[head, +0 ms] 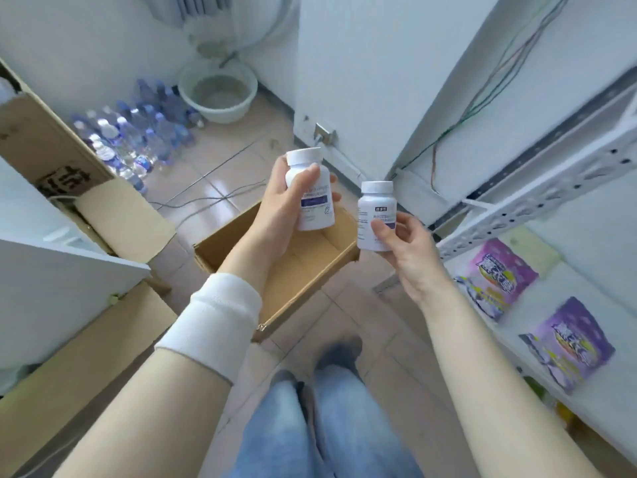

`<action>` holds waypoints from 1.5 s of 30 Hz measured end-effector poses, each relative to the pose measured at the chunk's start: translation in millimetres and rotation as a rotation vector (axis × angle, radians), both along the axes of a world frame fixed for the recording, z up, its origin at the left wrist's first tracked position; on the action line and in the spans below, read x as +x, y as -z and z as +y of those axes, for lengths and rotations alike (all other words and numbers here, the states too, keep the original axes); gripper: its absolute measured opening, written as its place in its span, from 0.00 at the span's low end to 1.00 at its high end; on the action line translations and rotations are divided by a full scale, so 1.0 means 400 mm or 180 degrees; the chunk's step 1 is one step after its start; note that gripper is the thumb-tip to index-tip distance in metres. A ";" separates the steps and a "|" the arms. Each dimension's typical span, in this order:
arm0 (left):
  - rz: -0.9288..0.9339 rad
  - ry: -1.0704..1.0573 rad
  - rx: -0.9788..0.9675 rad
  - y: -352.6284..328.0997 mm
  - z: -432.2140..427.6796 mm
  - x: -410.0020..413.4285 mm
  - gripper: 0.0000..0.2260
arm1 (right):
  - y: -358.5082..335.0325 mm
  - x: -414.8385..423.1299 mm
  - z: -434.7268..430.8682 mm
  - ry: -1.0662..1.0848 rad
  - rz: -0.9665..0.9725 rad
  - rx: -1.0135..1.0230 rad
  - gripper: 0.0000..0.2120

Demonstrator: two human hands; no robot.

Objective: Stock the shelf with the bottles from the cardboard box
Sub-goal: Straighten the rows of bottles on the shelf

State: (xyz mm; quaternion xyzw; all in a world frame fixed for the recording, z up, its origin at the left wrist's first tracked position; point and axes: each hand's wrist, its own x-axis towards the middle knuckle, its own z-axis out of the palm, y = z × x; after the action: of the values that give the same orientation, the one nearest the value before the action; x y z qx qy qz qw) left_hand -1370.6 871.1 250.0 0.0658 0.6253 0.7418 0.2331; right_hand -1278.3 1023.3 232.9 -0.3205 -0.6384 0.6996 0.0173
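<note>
My left hand (281, 205) grips a white pill bottle (315, 208) with a purple label and white cap, held upright above the open cardboard box (310, 270) on the floor. To its right, a second white bottle (374, 215) of the same kind is pinched near its base by my right hand (405, 250). The part of the box's inside that I can see holds nothing; my left arm hides the rest. The white metal shelf (537, 198) stands at the right, beside my right hand.
Purple snack bags (503, 274) lie on the shelf's lower board. Large cardboard boxes (86, 208) stand at the left. Several water bottles (138, 139) and a basin (219, 91) sit on the tiled floor at the back. Cables trail across the floor. My legs are below.
</note>
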 end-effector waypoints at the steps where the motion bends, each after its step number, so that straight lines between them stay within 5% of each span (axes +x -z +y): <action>1: 0.0055 0.0074 -0.0049 -0.031 0.032 0.023 0.16 | -0.026 0.035 0.013 0.0142 0.0110 0.0003 0.17; 12: 0.0543 0.1097 0.0315 -0.330 0.427 0.456 0.15 | -0.278 0.554 0.237 0.1384 0.0923 0.0639 0.08; 27: 0.1025 0.2577 0.0854 -0.564 0.973 1.348 0.08 | -0.447 1.493 0.608 0.2904 0.1270 0.1199 0.15; 34: 0.0920 0.3087 0.0971 -0.602 1.224 1.623 0.11 | -0.466 1.768 0.803 0.3398 0.1264 0.1324 0.08; 45: 0.0930 0.3518 0.1259 -0.697 1.725 1.946 0.13 | -0.563 2.101 1.250 0.3810 0.1270 0.1530 0.11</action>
State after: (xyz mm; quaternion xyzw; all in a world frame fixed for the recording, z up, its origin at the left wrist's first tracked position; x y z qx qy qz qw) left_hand -592.3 1561.1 528.6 0.5242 0.3743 0.5964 0.4790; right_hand -438.0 1523.3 458.2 -0.4708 -0.4733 0.4537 0.5903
